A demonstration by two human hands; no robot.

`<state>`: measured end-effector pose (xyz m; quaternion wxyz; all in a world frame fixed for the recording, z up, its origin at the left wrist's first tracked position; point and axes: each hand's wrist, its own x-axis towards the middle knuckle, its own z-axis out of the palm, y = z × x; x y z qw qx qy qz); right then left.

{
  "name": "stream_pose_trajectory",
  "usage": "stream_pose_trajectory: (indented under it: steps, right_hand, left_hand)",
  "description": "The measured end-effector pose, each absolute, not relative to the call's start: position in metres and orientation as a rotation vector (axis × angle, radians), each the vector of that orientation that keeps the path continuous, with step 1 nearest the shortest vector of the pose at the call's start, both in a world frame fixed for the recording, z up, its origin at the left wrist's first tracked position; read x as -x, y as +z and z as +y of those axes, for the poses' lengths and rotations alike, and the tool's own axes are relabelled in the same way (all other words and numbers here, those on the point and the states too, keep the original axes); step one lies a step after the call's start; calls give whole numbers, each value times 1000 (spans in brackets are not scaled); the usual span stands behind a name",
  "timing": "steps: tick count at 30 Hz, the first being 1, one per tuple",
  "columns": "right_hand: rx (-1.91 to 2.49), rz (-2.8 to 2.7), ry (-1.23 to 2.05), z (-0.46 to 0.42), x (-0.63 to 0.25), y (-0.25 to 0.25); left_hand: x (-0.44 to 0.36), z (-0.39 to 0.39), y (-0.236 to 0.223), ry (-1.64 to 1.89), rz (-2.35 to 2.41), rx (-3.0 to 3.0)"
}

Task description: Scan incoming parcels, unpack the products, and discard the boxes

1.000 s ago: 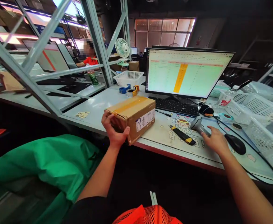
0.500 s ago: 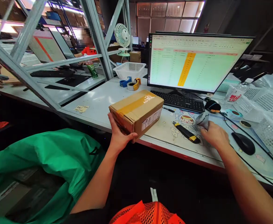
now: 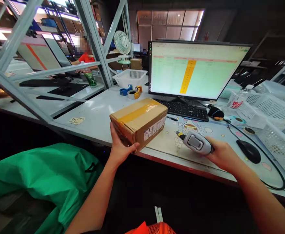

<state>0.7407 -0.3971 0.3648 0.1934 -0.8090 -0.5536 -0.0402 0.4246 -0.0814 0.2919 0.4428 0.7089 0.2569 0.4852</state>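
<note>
A brown cardboard box, with yellow tape along its top and a white label on its right side, rests at the desk's front edge. My left hand grips its near left end, the thumb below the label side and the fingers around the far side. In my right hand is a grey barcode scanner, held above the desk with its head towards the box. Beneath the scanner lies a utility knife, mostly covered, only its tip end showing.
Behind the box stand a keyboard and a monitor. Tape dispensers lie further back. A mouse, a cable and white baskets are on the right. Metal bars cross the left; a green bag is below.
My right hand has raised the barcode scanner and turned it towards the box, covering most of the utility knife. My left hand keeps its grip on the box. The view has shifted slightly.
</note>
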Motion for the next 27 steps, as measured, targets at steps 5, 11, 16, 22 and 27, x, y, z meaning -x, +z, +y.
stream_pose_trajectory:
  steps: [5,11,16,22,27]
  right_hand:
    - [2763,-1093,-205,-379,-815,334]
    - [2939,-855,-108,-380,-839,313]
    - [2882,-923,-205,-373,-853,340]
    - [2741,-1231,-200,-295,-871,379]
    - [2833,-1244,68,-245,-888,369]
  left_hand:
    - [-420,-31,283,1186,566,-1706]
    - [-415,4,280,1104,467,-1705]
    - [-412,0,280,1136,488,-1736]
    - [-412,3,279,1166,479,-1820]
    - [-413,1,282,1137,480,-1805]
